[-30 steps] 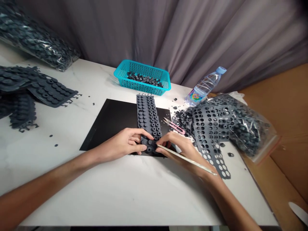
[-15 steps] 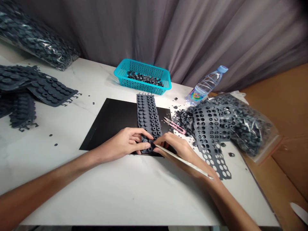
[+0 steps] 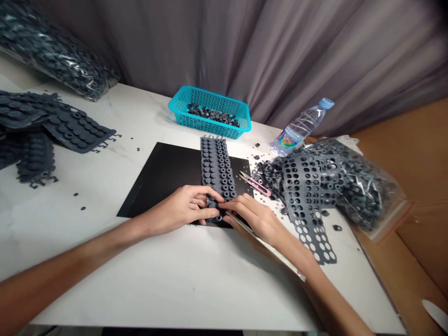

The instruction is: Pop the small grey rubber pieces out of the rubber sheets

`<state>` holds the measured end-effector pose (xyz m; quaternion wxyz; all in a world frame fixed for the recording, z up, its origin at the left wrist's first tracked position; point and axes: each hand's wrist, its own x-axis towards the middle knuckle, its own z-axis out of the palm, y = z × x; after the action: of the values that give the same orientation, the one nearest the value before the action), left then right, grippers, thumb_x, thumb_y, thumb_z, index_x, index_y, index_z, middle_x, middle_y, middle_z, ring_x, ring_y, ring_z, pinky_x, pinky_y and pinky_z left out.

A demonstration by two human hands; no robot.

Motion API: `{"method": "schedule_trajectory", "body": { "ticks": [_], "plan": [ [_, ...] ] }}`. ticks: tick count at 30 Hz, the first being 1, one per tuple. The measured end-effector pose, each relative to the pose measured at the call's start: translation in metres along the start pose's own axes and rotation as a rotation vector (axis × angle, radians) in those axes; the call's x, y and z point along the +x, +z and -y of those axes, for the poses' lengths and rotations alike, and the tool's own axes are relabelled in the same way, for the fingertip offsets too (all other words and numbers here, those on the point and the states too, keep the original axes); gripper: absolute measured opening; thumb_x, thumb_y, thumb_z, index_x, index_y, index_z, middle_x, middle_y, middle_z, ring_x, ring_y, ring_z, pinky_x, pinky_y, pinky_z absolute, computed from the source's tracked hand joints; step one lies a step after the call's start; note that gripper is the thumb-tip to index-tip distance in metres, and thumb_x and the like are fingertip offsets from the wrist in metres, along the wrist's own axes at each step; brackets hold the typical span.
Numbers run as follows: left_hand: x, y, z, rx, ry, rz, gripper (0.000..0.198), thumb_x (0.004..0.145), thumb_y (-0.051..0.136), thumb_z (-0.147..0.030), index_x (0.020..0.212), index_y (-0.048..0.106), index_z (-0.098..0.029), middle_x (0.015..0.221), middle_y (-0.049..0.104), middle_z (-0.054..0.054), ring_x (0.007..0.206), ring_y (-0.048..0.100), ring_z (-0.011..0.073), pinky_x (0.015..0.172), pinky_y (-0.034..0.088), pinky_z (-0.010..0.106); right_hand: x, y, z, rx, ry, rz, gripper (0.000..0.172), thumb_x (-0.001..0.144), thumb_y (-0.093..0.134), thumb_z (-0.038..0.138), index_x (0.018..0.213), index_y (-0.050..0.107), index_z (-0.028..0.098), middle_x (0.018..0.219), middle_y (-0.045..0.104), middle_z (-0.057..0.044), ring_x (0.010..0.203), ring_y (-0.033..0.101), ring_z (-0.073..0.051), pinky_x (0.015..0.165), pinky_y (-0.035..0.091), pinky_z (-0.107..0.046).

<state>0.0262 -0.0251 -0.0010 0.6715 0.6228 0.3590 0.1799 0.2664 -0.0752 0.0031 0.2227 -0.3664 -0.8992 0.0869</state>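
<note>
A dark grey moulded rubber sheet (image 3: 214, 161) with rows of round, ring-like parts lies lengthwise on a black mat (image 3: 157, 175). My left hand (image 3: 175, 207) has its thumb and fingers closed on the sheet's near end. Close against its fingertips, my right hand (image 3: 259, 217) grips a thin whitish stick (image 3: 282, 258), which slants back under the palm towards the wrist. The stick's working tip is hidden at the sheet, between the two hands. Pink thread snips (image 3: 257, 184) rest just beyond the right hand, at the mat's right edge.
A turquoise basket (image 3: 210, 125) of small dark parts stands behind the mat. To the right are a water bottle (image 3: 297, 126), loose parts (image 3: 268, 172), a punched-out sheet (image 3: 308, 205) and a plastic bag of parts (image 3: 371, 196). More sheets (image 3: 77, 130) and another bag (image 3: 63, 60) lie left.
My right hand has shifted its fingers at the sheet, and the stick's rear end has swung down towards me. My left hand stays on the sheet. The view has moved slightly.
</note>
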Motion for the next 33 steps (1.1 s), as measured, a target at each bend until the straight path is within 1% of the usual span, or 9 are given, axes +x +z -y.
{"method": "schedule_trajectory", "body": {
  "ticks": [8, 15, 18, 21, 23, 26, 28, 31, 33],
  "plan": [
    [0.002, 0.001, 0.006, 0.000, 0.004, -0.021, 0.036, 0.089, 0.074, -0.041, 0.116, 0.068, -0.019, 0.075, 0.061, -0.003, 0.070, 0.061, 0.0127, 0.068, 0.052, 0.024, -0.005, 0.010, -0.002, 0.006, 0.104, -0.039, 0.021, 0.110, 0.047, 0.031, 0.123, 0.058, 0.019, 0.103, 0.069, -0.008, 0.089, 0.066, -0.019, 0.070, 0.053, -0.029],
    [0.003, 0.002, 0.004, 0.008, -0.021, -0.033, 0.037, 0.088, 0.074, -0.040, 0.117, 0.068, -0.018, 0.074, 0.060, -0.003, 0.067, 0.062, 0.0125, 0.066, 0.051, 0.023, -0.004, 0.009, 0.007, 0.117, 0.250, -0.030, 0.020, 0.109, 0.047, 0.031, 0.123, 0.058, 0.021, 0.099, 0.065, -0.006, 0.086, 0.062, -0.019, 0.073, 0.050, -0.031],
    [0.003, 0.004, 0.005, 0.003, -0.050, -0.053, 0.036, 0.087, 0.075, -0.038, 0.114, 0.068, -0.016, 0.070, 0.057, -0.004, 0.066, 0.062, 0.0127, 0.063, 0.051, 0.023, -0.002, 0.011, 0.008, 0.108, 0.321, -0.127, 0.022, 0.108, 0.046, 0.030, 0.124, 0.058, 0.020, 0.103, 0.066, -0.008, 0.091, 0.062, -0.021, 0.078, 0.051, -0.033],
    [0.003, 0.004, 0.007, 0.002, -0.034, -0.058, 0.034, 0.087, 0.075, -0.037, 0.112, 0.070, -0.015, 0.068, 0.053, -0.004, 0.067, 0.061, 0.0131, 0.064, 0.053, 0.023, -0.003, 0.005, 0.000, 0.105, 0.504, -0.333, 0.024, 0.108, 0.048, 0.034, 0.124, 0.060, 0.021, 0.107, 0.068, -0.008, 0.092, 0.064, -0.021, 0.082, 0.051, -0.034],
    [0.002, 0.004, 0.008, -0.005, -0.018, -0.046, 0.033, 0.087, 0.074, -0.037, 0.113, 0.070, -0.017, 0.069, 0.053, -0.005, 0.068, 0.060, 0.0125, 0.066, 0.054, 0.023, -0.006, -0.005, -0.009, 0.105, 0.610, -0.409, 0.025, 0.106, 0.053, 0.038, 0.121, 0.064, 0.022, 0.106, 0.070, -0.006, 0.091, 0.065, -0.021, 0.081, 0.051, -0.034],
    [0.001, 0.003, 0.008, -0.004, 0.001, -0.026, 0.032, 0.089, 0.072, -0.038, 0.116, 0.069, -0.020, 0.069, 0.052, -0.005, 0.067, 0.056, 0.0109, 0.066, 0.054, 0.022, -0.012, -0.022, -0.018, 0.118, 0.609, -0.337, 0.024, 0.103, 0.061, 0.040, 0.118, 0.070, 0.024, 0.106, 0.073, -0.005, 0.087, 0.067, -0.020, 0.078, 0.051, -0.033],
    [0.000, 0.004, 0.008, 0.015, -0.003, -0.046, 0.031, 0.090, 0.072, -0.039, 0.115, 0.069, -0.021, 0.069, 0.051, -0.006, 0.063, 0.053, 0.0096, 0.060, 0.050, 0.019, -0.013, -0.027, -0.017, 0.166, 0.565, -0.275, 0.025, 0.101, 0.065, 0.039, 0.121, 0.070, 0.025, 0.105, 0.074, -0.004, 0.085, 0.068, -0.019, 0.077, 0.053, -0.032],
    [0.001, 0.007, 0.010, 0.048, 0.004, -0.104, 0.027, 0.089, 0.073, -0.040, 0.110, 0.071, -0.021, 0.067, 0.051, -0.006, 0.056, 0.046, 0.0068, 0.051, 0.039, 0.015, -0.010, -0.021, -0.006, 0.279, 0.493, -0.189, 0.028, 0.099, 0.068, 0.036, 0.124, 0.067, 0.023, 0.102, 0.074, -0.004, 0.083, 0.068, -0.017, 0.075, 0.054, -0.029],
    [0.002, 0.009, 0.011, 0.042, 0.028, -0.126, 0.025, 0.089, 0.074, -0.037, 0.107, 0.071, -0.021, 0.066, 0.052, -0.006, 0.056, 0.045, 0.0056, 0.051, 0.037, 0.014, -0.007, -0.012, 0.000, 0.312, 0.407, -0.136, 0.022, 0.100, 0.068, 0.035, 0.117, 0.068, 0.022, 0.097, 0.073, -0.004, 0.077, 0.067, -0.016, 0.070, 0.054, -0.027]
  ]
}}
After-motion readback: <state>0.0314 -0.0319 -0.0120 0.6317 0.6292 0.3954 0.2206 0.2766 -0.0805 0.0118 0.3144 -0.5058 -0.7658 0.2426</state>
